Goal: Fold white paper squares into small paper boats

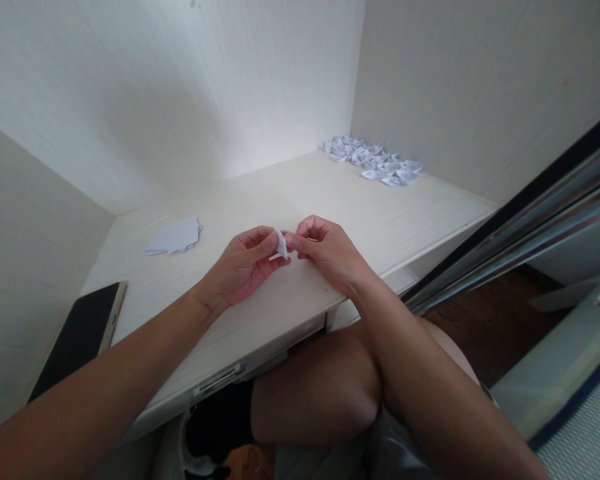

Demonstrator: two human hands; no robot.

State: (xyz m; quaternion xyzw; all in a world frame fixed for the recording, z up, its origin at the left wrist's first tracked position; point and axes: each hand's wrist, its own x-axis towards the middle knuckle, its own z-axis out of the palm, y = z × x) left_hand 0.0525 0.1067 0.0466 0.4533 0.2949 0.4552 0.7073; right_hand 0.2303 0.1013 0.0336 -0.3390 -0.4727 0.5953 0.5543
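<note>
A small folded piece of white paper [281,244] is held up over the front part of the white desk. My left hand [250,260] pinches it between thumb and fingers from the left. From the right, my right hand [325,250] has its thumb and forefinger closed at the paper's other edge. Both hands partly cover the paper, so its full shape is hidden.
A stack of flat white paper sheets [176,235] lies to the left on the desk [250,200]. Several folded paper pieces [373,160] are heaped at the back right corner. A dark flat device [80,337] rests at the left edge. Walls enclose the desk.
</note>
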